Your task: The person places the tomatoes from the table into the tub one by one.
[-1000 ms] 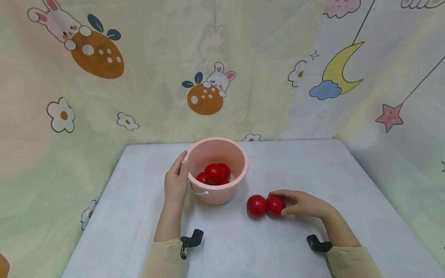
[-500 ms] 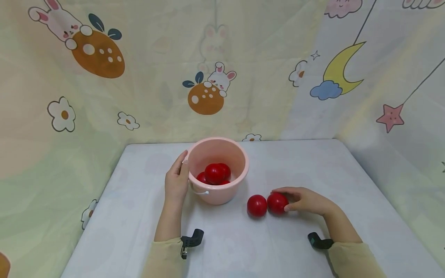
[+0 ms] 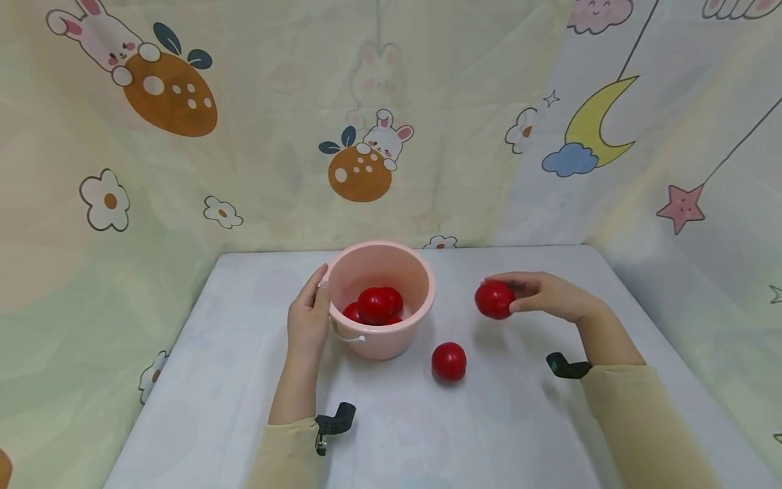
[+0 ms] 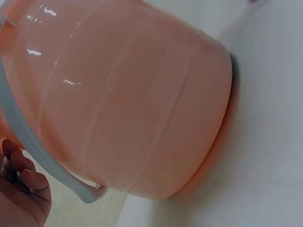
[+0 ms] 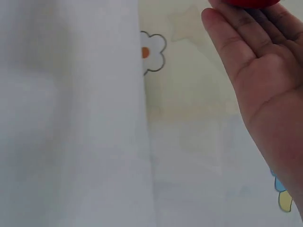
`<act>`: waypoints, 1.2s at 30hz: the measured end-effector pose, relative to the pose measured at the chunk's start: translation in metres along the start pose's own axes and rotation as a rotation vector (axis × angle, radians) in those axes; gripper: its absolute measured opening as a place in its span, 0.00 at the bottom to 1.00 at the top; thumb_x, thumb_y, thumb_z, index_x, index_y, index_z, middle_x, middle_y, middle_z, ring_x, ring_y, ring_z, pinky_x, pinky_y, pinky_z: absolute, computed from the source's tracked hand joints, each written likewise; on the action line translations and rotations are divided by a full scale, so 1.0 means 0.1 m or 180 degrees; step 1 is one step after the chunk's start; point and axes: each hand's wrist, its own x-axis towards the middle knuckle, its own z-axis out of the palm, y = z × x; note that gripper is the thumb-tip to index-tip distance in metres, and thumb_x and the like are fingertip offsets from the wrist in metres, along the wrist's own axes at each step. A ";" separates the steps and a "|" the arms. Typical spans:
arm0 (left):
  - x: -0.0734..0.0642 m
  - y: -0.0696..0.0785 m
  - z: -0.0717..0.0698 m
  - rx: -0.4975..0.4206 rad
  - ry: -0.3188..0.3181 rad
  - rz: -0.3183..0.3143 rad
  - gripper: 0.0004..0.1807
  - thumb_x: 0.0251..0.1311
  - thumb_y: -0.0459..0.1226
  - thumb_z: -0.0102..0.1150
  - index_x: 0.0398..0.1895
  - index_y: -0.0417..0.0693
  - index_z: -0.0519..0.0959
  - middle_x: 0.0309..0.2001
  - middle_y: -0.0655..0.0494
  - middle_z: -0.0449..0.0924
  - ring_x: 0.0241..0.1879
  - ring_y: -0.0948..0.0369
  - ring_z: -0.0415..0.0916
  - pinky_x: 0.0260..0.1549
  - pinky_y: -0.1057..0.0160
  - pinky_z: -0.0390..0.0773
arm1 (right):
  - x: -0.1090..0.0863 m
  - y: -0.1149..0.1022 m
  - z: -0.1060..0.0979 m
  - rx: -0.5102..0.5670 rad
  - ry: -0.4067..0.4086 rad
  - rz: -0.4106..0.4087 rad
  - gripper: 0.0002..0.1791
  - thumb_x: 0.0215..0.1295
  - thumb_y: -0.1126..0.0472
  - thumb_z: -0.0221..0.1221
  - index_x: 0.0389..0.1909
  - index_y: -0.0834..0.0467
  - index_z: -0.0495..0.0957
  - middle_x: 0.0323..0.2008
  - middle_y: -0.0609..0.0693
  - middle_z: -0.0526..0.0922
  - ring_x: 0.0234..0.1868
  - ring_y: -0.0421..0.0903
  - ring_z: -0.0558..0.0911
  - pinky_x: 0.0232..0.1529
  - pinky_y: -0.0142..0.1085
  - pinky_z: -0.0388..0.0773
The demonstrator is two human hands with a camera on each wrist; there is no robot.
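Observation:
A pink bucket point(image 3: 382, 345) with a pale handle point(image 4: 33, 142) stands on the table, several red balls point(image 3: 375, 305) inside it. At the bucket's left side my left hand point(image 3: 309, 322) grips its rim; in the left wrist view this hand point(image 4: 21, 194) appears at the lower left corner, fingers bent. My right hand point(image 3: 552, 297) pinches a red ball point(image 3: 494, 300) between thumb and fingers, raised over the table with its shadow below. Only the lower edge of that ball point(image 5: 253, 2) shows in the right wrist view. Another red ball point(image 3: 449, 362) lies in front of the bucket, to its right.
The white-covered table point(image 3: 391, 435) has its far edge just behind the bucket. A printed cloth point(image 3: 263, 149) with rabbits, flowers and a moon hangs at the back and sides. Each wrist wears a black camera mount point(image 3: 334, 420).
The right hand has lifted one of the two table balls up and away from the other, toward the table's back. The left hand and bucket stay where they were.

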 end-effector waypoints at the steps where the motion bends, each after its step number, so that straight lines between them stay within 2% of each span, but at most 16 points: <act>1: 0.00 -0.01 -0.01 0.0001 0.0004 0.0008 0.20 0.70 0.56 0.48 0.64 0.87 0.69 0.66 0.74 0.72 0.66 0.64 0.70 0.57 0.56 0.79 | 0.05 -0.05 -0.05 -0.0003 -0.0010 -0.0036 0.33 0.61 0.56 0.66 0.68 0.46 0.70 0.65 0.52 0.73 0.64 0.59 0.70 0.52 0.46 0.81; 7: 0.00 -0.02 -0.04 -0.0017 0.0005 -0.0023 0.19 0.70 0.56 0.48 0.63 0.89 0.69 0.66 0.75 0.72 0.67 0.64 0.69 0.57 0.56 0.79 | 0.36 -0.41 -0.27 0.0062 -0.0132 -0.0198 0.33 0.63 0.59 0.65 0.69 0.51 0.69 0.65 0.52 0.74 0.64 0.55 0.71 0.53 0.45 0.81; 13: 0.00 -0.02 -0.05 -0.0026 0.0017 -0.0029 0.19 0.70 0.55 0.49 0.63 0.88 0.69 0.66 0.74 0.72 0.66 0.63 0.71 0.57 0.55 0.79 | 0.66 -0.74 -0.29 0.0071 -0.0256 -0.0283 0.33 0.62 0.60 0.65 0.69 0.50 0.70 0.64 0.51 0.74 0.65 0.55 0.71 0.56 0.46 0.79; 20: 0.00 -0.02 -0.05 -0.0078 -0.0048 0.0031 0.21 0.71 0.54 0.49 0.65 0.84 0.69 0.64 0.71 0.74 0.63 0.62 0.72 0.56 0.56 0.80 | 0.97 -1.06 -0.13 -0.0107 -0.0344 -0.0075 0.34 0.57 0.51 0.70 0.66 0.42 0.73 0.62 0.47 0.77 0.63 0.51 0.74 0.61 0.51 0.75; 23: 0.00 -0.03 -0.04 -0.0090 -0.0043 0.0037 0.20 0.70 0.54 0.49 0.64 0.85 0.70 0.63 0.72 0.75 0.61 0.63 0.73 0.55 0.57 0.80 | 1.10 -1.19 -0.06 -0.0124 -0.0521 -0.0075 0.34 0.58 0.51 0.69 0.66 0.42 0.73 0.62 0.48 0.78 0.63 0.52 0.74 0.62 0.51 0.75; 27: 0.01 -0.03 -0.03 -0.0115 -0.0080 0.0094 0.20 0.71 0.54 0.49 0.65 0.83 0.70 0.59 0.68 0.78 0.57 0.61 0.75 0.54 0.57 0.81 | 1.25 -1.37 0.02 -0.0057 -0.0736 -0.0072 0.34 0.58 0.52 0.69 0.67 0.44 0.72 0.62 0.48 0.76 0.65 0.52 0.72 0.59 0.49 0.78; 30: 0.02 -0.04 -0.02 -0.0117 -0.0099 0.0131 0.21 0.71 0.54 0.48 0.66 0.81 0.70 0.56 0.64 0.80 0.54 0.59 0.75 0.54 0.56 0.82 | 1.36 -1.49 0.11 -0.0104 -0.0801 0.0013 0.34 0.54 0.50 0.72 0.65 0.42 0.74 0.61 0.47 0.77 0.65 0.51 0.71 0.58 0.49 0.79; 36: 0.01 -0.02 -0.03 -0.0084 -0.0081 -0.0006 0.19 0.70 0.56 0.49 0.62 0.88 0.69 0.62 0.70 0.76 0.61 0.62 0.73 0.56 0.56 0.80 | 1.58 -1.72 0.34 -0.0365 -0.0991 0.0075 0.35 0.48 0.43 0.74 0.61 0.35 0.76 0.59 0.43 0.78 0.64 0.48 0.72 0.55 0.49 0.81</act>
